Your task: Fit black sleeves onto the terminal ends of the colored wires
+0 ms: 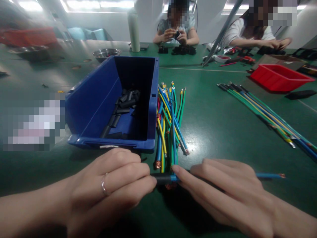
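Observation:
My left hand [114, 185], with a ring on one finger, is closed around a short black sleeve [163, 178] that looks like heat-shrink tubing. The sleeve sits over one end of a blue wire [269, 175]. My right hand [223, 195] grips this wire just right of the sleeve, and its bare copper end sticks out past the hand. Beyond my fingers lies a bundle of blue, green and yellow wires [174, 132] with metal lugs and bare copper ends. A blue bin [86, 109] holding loose black tubing pieces [127, 103] stands just beyond my left hand.
More wires with black sleeves [260, 107] lie at the right, near a red tray [279, 81]. A metal bowl [106, 53] and a pale bottle [134, 31] stand behind the bin. Two people [177, 28] work across the green table [205, 109].

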Tool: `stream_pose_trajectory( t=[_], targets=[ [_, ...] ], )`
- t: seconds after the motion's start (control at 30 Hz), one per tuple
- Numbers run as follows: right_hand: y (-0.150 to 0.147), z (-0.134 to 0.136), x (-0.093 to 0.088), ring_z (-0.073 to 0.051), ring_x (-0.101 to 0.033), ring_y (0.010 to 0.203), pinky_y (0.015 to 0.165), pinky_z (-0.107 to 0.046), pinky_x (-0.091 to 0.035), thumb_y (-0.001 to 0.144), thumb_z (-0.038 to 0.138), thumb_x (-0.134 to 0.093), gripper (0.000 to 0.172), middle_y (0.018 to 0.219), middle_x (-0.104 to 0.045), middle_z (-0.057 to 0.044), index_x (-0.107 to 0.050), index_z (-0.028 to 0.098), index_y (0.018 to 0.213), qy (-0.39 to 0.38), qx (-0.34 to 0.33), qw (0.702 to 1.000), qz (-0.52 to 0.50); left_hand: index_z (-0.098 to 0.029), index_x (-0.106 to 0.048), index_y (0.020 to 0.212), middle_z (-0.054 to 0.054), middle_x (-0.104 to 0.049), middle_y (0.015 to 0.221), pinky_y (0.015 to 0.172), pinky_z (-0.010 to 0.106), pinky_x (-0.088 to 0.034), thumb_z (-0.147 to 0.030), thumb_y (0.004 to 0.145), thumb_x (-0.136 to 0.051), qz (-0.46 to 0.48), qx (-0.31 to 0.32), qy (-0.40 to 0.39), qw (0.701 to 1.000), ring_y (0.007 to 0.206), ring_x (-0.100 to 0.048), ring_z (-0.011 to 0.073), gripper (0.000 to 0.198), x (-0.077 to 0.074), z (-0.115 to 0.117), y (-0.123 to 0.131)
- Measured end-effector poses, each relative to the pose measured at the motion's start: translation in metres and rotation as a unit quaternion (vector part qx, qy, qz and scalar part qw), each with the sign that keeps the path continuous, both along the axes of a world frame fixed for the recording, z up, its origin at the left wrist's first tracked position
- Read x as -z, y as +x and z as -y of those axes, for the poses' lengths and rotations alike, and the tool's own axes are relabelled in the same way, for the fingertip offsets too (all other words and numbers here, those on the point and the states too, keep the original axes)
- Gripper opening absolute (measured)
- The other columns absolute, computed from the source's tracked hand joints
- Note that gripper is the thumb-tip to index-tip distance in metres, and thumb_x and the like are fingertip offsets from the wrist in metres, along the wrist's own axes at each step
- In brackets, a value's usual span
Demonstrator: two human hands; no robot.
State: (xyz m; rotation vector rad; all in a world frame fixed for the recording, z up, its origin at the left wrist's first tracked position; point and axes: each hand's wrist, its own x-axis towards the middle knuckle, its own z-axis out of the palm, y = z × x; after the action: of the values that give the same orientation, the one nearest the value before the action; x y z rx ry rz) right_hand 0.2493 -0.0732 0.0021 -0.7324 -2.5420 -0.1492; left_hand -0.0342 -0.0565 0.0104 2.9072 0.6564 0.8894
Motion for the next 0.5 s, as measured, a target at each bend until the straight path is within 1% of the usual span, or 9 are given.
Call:
stream_pose_trajectory(
  t=[0.17,0.23,0.4,0.43,0.5],
  targets=[
    [0.0005,0.0001,0.0008,-0.012,-0.042,0.060,0.049,-0.029,-0.030,0.092,0.007,-0.051,0.035,0.075,-0.058,0.000,-0.057,0.005,0.126,-0.001,0.000,1.000,0.003,-0.013,-0.066,0.118,0.004,-0.074,0.111,0.097,0.029,-0.055,-0.005,0.095,-0.055,-0.002,0.010,-0.029,1.000,0.103,-0.067,0.0173,0.027,0.0012,-0.0040,-0.0017],
    [0.0007,0.0002,0.0011,-0.012,-0.043,0.059,0.049,-0.029,-0.030,0.093,0.008,-0.050,0.035,0.075,-0.057,0.000,-0.056,0.005,0.127,-0.002,0.000,1.000,0.004,-0.014,-0.065,0.119,0.004,-0.074,0.110,0.096,0.030,-0.055,-0.006,0.095,-0.055,-0.003,0.014,-0.031,0.999,0.102,-0.067,0.0171,0.028,0.0012,-0.0051,-0.0016],
    [0.0001,-0.0002,0.0000,-0.011,-0.045,0.058,0.048,-0.029,-0.030,0.092,0.008,-0.051,0.035,0.075,-0.056,0.001,-0.056,0.005,0.127,0.001,-0.003,1.000,0.007,-0.017,-0.069,0.112,0.002,-0.075,0.103,0.088,0.030,-0.057,-0.006,0.091,-0.059,0.009,-0.007,-0.012,1.000,0.095,-0.069,0.0176,0.025,0.0016,-0.0039,0.0012],
    [0.0000,-0.0004,-0.0002,-0.011,-0.045,0.058,0.048,-0.029,-0.030,0.091,0.008,-0.051,0.035,0.074,-0.056,0.001,-0.056,0.005,0.126,0.002,-0.003,1.000,0.005,-0.018,-0.069,0.110,0.001,-0.075,0.101,0.087,0.031,-0.056,-0.007,0.091,-0.060,0.015,-0.018,-0.007,1.000,0.095,-0.069,0.0176,0.023,0.0017,-0.0043,0.0019],
    [0.0004,-0.0003,-0.0002,-0.012,-0.044,0.058,0.048,-0.029,-0.030,0.092,0.008,-0.051,0.035,0.074,-0.056,0.001,-0.057,0.006,0.126,0.001,-0.001,1.000,0.003,-0.018,-0.068,0.101,-0.001,-0.075,0.091,0.083,0.031,-0.055,-0.012,0.092,-0.064,0.047,-0.032,0.021,0.998,0.087,-0.068,0.0165,0.012,0.0014,-0.0071,0.0030]
  ],
)
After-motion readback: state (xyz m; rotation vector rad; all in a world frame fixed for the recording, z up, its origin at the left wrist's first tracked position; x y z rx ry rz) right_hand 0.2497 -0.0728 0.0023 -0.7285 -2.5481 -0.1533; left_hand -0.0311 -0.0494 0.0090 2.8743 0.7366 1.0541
